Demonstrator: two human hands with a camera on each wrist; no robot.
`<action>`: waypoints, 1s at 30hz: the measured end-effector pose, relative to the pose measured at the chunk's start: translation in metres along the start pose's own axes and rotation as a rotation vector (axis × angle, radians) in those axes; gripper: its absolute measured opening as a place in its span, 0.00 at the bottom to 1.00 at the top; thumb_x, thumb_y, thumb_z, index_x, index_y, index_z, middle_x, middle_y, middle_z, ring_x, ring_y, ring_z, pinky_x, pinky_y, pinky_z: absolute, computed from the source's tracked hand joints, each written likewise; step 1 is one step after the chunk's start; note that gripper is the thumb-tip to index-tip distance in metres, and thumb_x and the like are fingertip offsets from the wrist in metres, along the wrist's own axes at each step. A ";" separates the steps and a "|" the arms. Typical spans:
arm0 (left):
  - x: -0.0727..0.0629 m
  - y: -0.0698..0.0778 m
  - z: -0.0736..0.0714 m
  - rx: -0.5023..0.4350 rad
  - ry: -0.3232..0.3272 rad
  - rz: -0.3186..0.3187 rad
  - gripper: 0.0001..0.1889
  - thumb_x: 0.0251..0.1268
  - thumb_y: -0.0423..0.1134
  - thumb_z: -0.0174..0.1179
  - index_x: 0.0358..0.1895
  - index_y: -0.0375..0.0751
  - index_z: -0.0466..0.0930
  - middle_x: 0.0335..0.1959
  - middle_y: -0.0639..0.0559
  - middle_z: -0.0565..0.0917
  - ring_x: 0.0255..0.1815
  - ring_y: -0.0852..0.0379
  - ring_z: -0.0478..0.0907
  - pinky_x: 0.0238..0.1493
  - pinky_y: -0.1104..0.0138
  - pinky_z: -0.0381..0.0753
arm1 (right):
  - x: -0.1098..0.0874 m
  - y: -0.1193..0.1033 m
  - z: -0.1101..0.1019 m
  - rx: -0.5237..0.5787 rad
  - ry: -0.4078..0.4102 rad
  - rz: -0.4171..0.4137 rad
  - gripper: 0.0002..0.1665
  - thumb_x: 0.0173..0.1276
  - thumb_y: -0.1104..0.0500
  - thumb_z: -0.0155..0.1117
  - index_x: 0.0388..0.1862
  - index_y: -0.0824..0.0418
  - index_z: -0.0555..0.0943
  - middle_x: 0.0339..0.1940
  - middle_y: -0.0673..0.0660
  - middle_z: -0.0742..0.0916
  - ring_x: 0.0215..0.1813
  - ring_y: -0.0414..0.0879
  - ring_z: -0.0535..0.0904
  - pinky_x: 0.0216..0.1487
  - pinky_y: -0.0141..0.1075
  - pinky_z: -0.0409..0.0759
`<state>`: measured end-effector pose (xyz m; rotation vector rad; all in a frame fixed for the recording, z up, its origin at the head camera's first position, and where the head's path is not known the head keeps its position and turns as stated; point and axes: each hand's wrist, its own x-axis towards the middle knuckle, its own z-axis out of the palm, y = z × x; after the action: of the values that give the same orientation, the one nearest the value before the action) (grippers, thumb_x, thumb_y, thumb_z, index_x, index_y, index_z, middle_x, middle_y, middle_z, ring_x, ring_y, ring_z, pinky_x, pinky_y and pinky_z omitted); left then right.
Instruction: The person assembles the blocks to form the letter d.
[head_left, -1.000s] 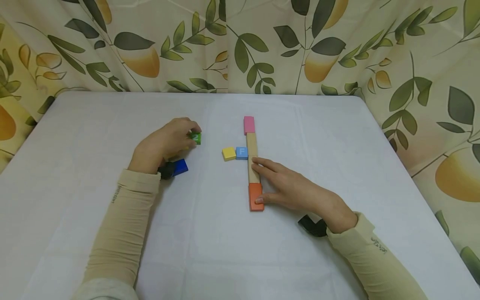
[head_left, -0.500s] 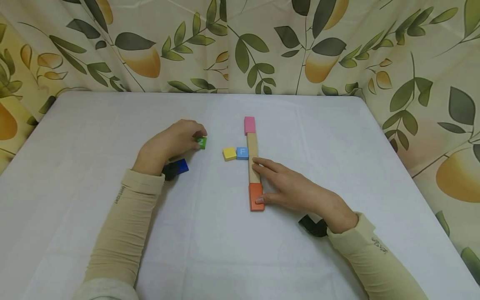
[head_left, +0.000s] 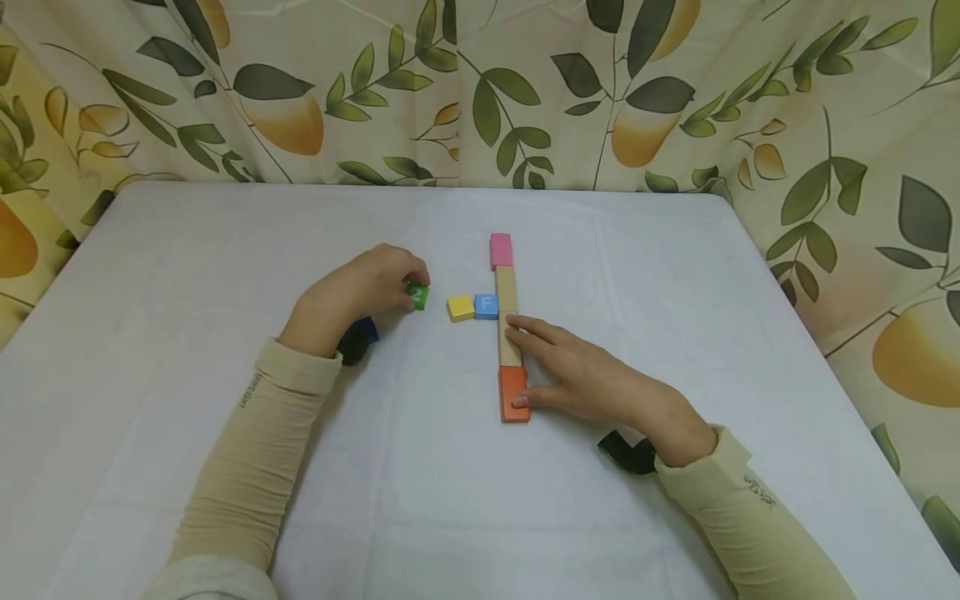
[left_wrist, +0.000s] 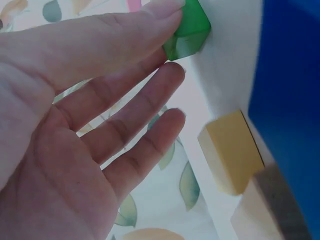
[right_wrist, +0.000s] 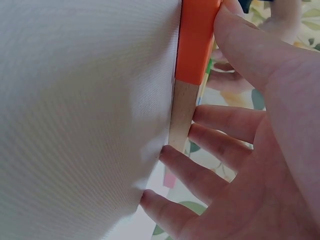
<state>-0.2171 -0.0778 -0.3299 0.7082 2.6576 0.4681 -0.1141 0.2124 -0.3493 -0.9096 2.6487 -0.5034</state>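
Green block, frame centre-left: judged light, rigid, smooth; pinched at opposite sides by left hand; right hand flat, fingers straight.

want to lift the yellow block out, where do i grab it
Pinch the yellow block from above across its near and far edges. It lies flat, and its right side sits against the blue F block, so that side looks blocked. The left side faces the approaching left hand.

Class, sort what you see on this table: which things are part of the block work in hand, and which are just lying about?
In hand:
green block, pinched by left hand
natural wood bar and orange block, under right hand
pink block
light blue F block
yellow block

Lying about:
dark blue block
leaf-print curtain
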 end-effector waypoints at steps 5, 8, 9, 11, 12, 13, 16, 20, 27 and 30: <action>0.001 0.004 0.001 0.009 -0.032 0.050 0.16 0.59 0.31 0.69 0.51 0.35 0.83 0.47 0.44 0.85 0.50 0.50 0.78 0.58 0.58 0.78 | 0.000 -0.001 -0.001 0.002 0.003 -0.005 0.48 0.65 0.47 0.71 0.77 0.62 0.61 0.81 0.57 0.61 0.79 0.55 0.60 0.73 0.51 0.68; 0.001 0.006 0.003 0.000 -0.056 0.062 0.15 0.59 0.33 0.70 0.49 0.35 0.83 0.45 0.45 0.85 0.48 0.51 0.78 0.56 0.58 0.79 | 0.000 -0.001 0.000 0.011 -0.004 0.004 0.49 0.65 0.46 0.71 0.78 0.62 0.60 0.81 0.56 0.60 0.79 0.55 0.60 0.74 0.51 0.67; 0.000 0.007 0.004 -0.002 -0.063 0.065 0.15 0.59 0.33 0.70 0.49 0.35 0.82 0.44 0.45 0.85 0.47 0.51 0.78 0.55 0.58 0.79 | 0.000 -0.002 0.000 0.014 -0.006 0.005 0.49 0.64 0.46 0.71 0.78 0.61 0.60 0.81 0.56 0.60 0.79 0.55 0.60 0.73 0.51 0.67; 0.000 0.008 0.005 -0.004 -0.078 0.061 0.15 0.59 0.35 0.71 0.49 0.36 0.82 0.44 0.45 0.85 0.46 0.51 0.78 0.55 0.59 0.79 | 0.000 -0.002 0.001 0.017 -0.011 0.013 0.50 0.64 0.45 0.71 0.78 0.61 0.60 0.81 0.56 0.60 0.79 0.55 0.60 0.74 0.51 0.67; 0.001 0.009 0.005 -0.005 -0.086 0.056 0.15 0.59 0.35 0.71 0.49 0.36 0.82 0.44 0.46 0.85 0.46 0.51 0.78 0.55 0.59 0.79 | 0.000 -0.003 0.001 0.018 -0.014 0.019 0.50 0.64 0.45 0.70 0.78 0.60 0.60 0.81 0.55 0.60 0.79 0.54 0.60 0.74 0.50 0.67; 0.001 0.010 0.006 -0.006 -0.089 0.056 0.15 0.59 0.36 0.71 0.49 0.36 0.82 0.44 0.46 0.85 0.46 0.51 0.78 0.55 0.59 0.79 | 0.000 -0.003 0.001 0.015 -0.014 0.021 0.50 0.64 0.45 0.71 0.78 0.60 0.59 0.81 0.55 0.60 0.79 0.54 0.60 0.74 0.50 0.67; 0.001 0.011 0.005 -0.001 -0.087 0.059 0.16 0.59 0.37 0.71 0.48 0.36 0.82 0.45 0.45 0.85 0.47 0.51 0.78 0.55 0.59 0.79 | 0.000 -0.003 0.000 0.008 -0.012 0.019 0.50 0.64 0.46 0.71 0.78 0.60 0.59 0.81 0.56 0.60 0.79 0.54 0.60 0.73 0.50 0.68; 0.001 0.011 0.004 0.001 -0.074 0.067 0.16 0.59 0.37 0.71 0.48 0.36 0.82 0.45 0.45 0.85 0.47 0.51 0.78 0.55 0.59 0.78 | 0.001 -0.003 -0.001 0.006 -0.007 0.007 0.49 0.65 0.46 0.70 0.78 0.61 0.59 0.81 0.56 0.60 0.79 0.54 0.60 0.73 0.50 0.68; 0.001 0.014 0.006 -0.018 -0.093 0.058 0.17 0.60 0.40 0.71 0.49 0.36 0.82 0.45 0.45 0.84 0.47 0.51 0.77 0.55 0.59 0.78 | 0.001 -0.002 -0.001 0.018 -0.018 0.021 0.50 0.65 0.45 0.70 0.79 0.60 0.58 0.81 0.56 0.59 0.79 0.55 0.60 0.74 0.51 0.67; 0.001 0.015 0.007 -0.024 -0.090 0.057 0.17 0.60 0.41 0.71 0.48 0.36 0.82 0.44 0.45 0.84 0.46 0.52 0.77 0.54 0.59 0.78 | 0.000 -0.002 0.000 0.021 -0.017 0.026 0.51 0.65 0.44 0.70 0.79 0.59 0.58 0.81 0.55 0.59 0.79 0.55 0.59 0.74 0.51 0.67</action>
<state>-0.2089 -0.0634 -0.3299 0.7804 2.5495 0.4707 -0.1131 0.2109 -0.3483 -0.8688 2.6311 -0.5137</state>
